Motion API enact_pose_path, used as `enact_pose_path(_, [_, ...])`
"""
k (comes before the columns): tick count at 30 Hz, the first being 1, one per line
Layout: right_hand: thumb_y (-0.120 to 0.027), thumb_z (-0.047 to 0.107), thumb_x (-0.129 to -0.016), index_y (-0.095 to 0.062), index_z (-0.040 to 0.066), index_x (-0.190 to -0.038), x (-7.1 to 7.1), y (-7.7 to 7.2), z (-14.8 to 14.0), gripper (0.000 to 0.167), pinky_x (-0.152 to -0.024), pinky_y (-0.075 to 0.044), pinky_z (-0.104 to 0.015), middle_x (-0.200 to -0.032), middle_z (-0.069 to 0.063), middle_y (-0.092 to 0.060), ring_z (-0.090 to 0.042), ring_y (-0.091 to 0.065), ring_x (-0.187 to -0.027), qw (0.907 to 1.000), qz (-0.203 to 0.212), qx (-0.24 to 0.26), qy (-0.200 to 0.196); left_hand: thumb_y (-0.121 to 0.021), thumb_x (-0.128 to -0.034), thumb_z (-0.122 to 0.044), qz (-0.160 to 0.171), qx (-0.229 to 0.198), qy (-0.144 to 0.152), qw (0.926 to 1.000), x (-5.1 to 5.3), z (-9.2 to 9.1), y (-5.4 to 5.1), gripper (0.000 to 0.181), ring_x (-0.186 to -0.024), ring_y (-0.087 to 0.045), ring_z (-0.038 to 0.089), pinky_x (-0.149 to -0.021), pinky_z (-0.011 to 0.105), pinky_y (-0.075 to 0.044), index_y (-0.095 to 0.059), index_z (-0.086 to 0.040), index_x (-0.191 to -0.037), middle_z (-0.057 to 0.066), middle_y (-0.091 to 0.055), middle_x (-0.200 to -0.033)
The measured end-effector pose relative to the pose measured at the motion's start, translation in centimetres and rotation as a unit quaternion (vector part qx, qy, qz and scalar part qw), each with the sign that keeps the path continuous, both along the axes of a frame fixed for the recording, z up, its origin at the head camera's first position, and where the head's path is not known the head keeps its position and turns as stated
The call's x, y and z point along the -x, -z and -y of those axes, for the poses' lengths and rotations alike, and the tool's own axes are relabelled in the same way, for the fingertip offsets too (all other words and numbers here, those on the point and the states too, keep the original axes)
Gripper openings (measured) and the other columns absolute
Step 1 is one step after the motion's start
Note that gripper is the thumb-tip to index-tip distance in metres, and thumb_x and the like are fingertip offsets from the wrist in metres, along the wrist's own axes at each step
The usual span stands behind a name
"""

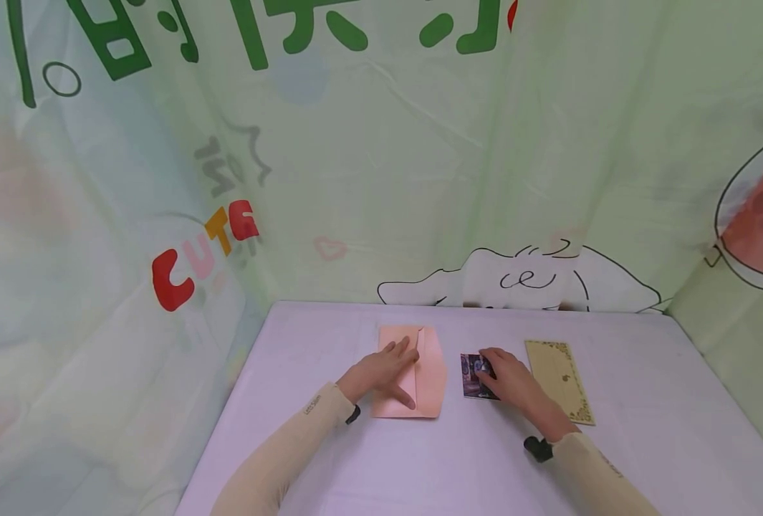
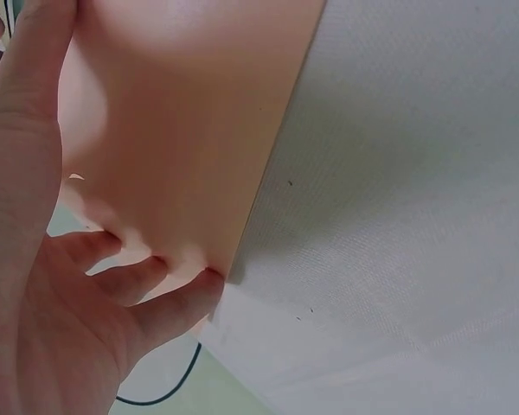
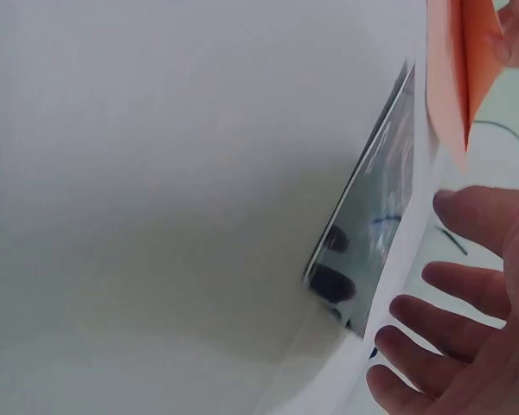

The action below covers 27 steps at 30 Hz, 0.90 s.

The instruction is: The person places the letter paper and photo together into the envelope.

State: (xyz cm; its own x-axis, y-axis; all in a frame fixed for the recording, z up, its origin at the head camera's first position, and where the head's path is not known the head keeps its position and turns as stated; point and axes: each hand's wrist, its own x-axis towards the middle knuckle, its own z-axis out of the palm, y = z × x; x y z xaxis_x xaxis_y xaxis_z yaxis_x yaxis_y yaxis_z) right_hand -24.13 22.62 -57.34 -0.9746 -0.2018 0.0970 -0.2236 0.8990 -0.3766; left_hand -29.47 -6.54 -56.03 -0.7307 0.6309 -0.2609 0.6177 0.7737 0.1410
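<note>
A pink paper envelope [image 1: 430, 390] lies on the table with its flap toward the right. My left hand [image 1: 384, 373] rests on it with fingers spread; in the left wrist view, the fingertips touch the envelope [image 2: 182, 112] near its edge. To the right is a small glossy dark picture card [image 1: 471, 387], partly covered by my right hand [image 1: 509, 380] in the head view. The right wrist view shows that hand with loosely extended fingers, apart from the glossy card [image 3: 372, 225], whose surface reflects the fingertips.
A tan card [image 1: 558, 380] with an ornate printed border lies right of my right hand, partly behind the wrist. All of this is on a pale lilac tabletop [image 1: 407, 466]. A printed cloth curtain [image 1: 368, 179] hangs behind and at both sides.
</note>
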Motion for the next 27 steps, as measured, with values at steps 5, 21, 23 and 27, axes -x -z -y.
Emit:
enact_pose_path(5, [-0.065,0.019,-0.097,-0.052,-0.009,-0.135,0.6,0.3,-1.0,0.049,-0.103,-0.045,-0.059,-0.136,-0.033,-0.053,-0.049,-0.055,-0.123,0.9992,0.013,0.000,0.038,-0.074,-0.0686,-0.076,0.002,0.000,-0.001,1.0000,0.1,0.0,0.0,0.094,-0.151,-0.030,0.039,-0.095,0.047,-0.055,-0.035,-0.026,-0.139,0.015,-0.013,-0.169])
enact_pose_path(21, [-0.066,0.019,-0.096,-0.050,-0.012,-0.130,1.7,0.8,-1.8,0.049,-0.084,-0.050,-0.050,-0.119,-0.033,-0.047,-0.035,-0.055,-0.095,0.9893,0.105,0.015,0.100,-0.075,-0.0689,-0.075,0.003,-0.012,-0.001,0.9999,0.1,0.2,0.4,0.095,-0.151,-0.029,0.039,-0.097,0.049,-0.054,-0.036,-0.025,-0.139,0.014,-0.014,-0.169])
enact_pose_path(23, [-0.065,0.018,-0.096,-0.049,-0.010,-0.131,1.7,0.7,-1.7,0.048,-0.084,-0.051,-0.049,-0.120,-0.033,-0.046,-0.034,-0.055,-0.095,0.9885,0.107,0.027,0.102,-0.074,-0.0692,-0.076,0.003,-0.014,-0.001,0.9999,0.2,0.2,0.4,0.094,-0.151,-0.029,0.039,-0.097,0.049,-0.054,-0.036,-0.025,-0.139,0.014,-0.013,-0.169])
enact_pose_path(27, [-0.064,0.015,-0.096,-0.045,-0.008,-0.128,1.7,0.6,-1.5,0.044,-0.081,-0.050,-0.046,-0.120,-0.032,-0.044,-0.034,-0.053,-0.095,0.9868,0.110,0.050,0.108,-0.074,-0.0695,-0.076,0.002,-0.014,0.000,0.9999,0.3,0.3,0.5,0.093,-0.152,-0.028,0.037,-0.096,0.047,-0.054,-0.036,-0.025,-0.138,0.014,-0.012,-0.169])
